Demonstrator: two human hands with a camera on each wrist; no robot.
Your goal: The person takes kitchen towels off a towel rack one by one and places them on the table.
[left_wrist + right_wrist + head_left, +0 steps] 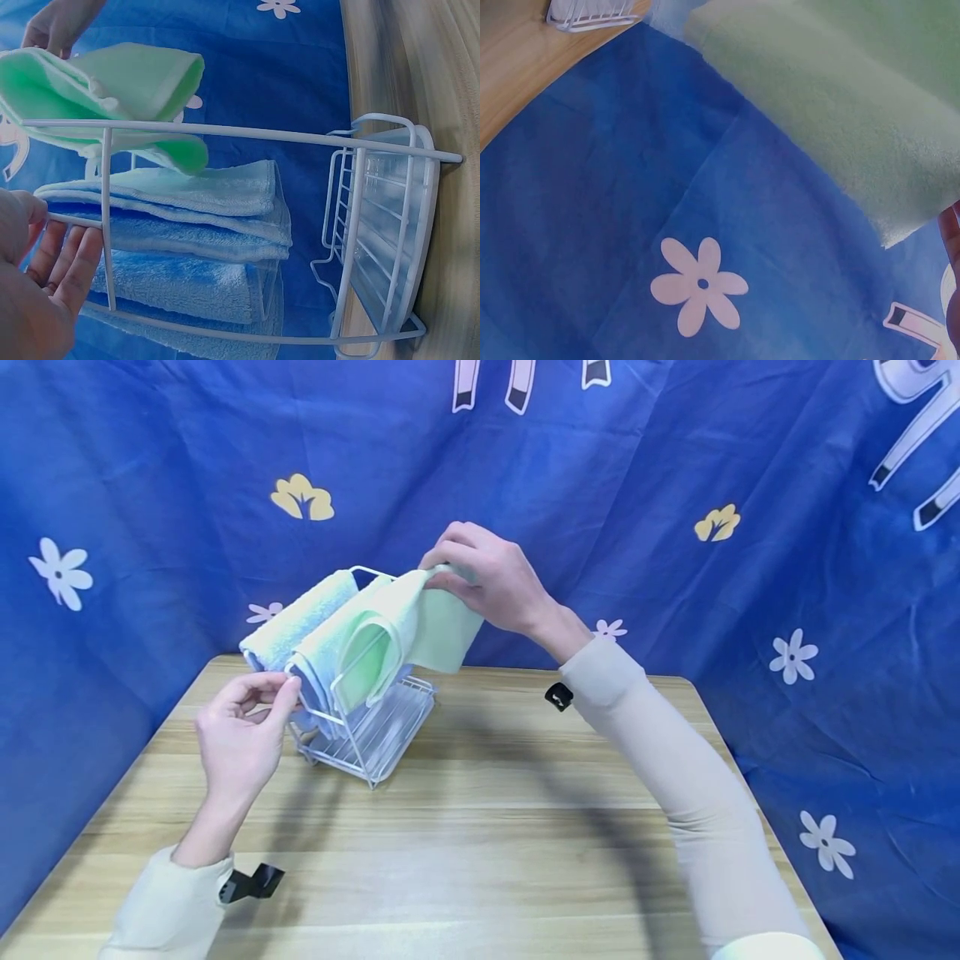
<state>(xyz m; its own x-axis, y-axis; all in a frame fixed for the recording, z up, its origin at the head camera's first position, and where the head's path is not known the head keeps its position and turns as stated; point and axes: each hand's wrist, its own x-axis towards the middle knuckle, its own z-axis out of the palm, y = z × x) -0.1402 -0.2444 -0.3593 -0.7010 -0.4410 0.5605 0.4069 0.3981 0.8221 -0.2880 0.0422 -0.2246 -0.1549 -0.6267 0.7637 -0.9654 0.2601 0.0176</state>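
Observation:
A white wire rack (347,727) stands on the left of the table, with folded blue towels (311,610) draped over its upper bars. My left hand (243,735) pinches the rack's front bar; in the left wrist view its fingers (71,259) curl around that bar. Up at the rack's right side, my right hand (487,577) grips the top of a light green towel (442,631). The green towel hangs from those fingers, partly across the rack's right bar. In the right wrist view the green towel (817,112) fills the upper right, and only fingertips of that hand show.
A clear tray (393,727) sits at the base of the rack. The wooden table (480,852) stretches to the front and right. Blue cloth (525,468) with flower prints hangs behind and at both sides. A black strap (251,883) is at the left cuff.

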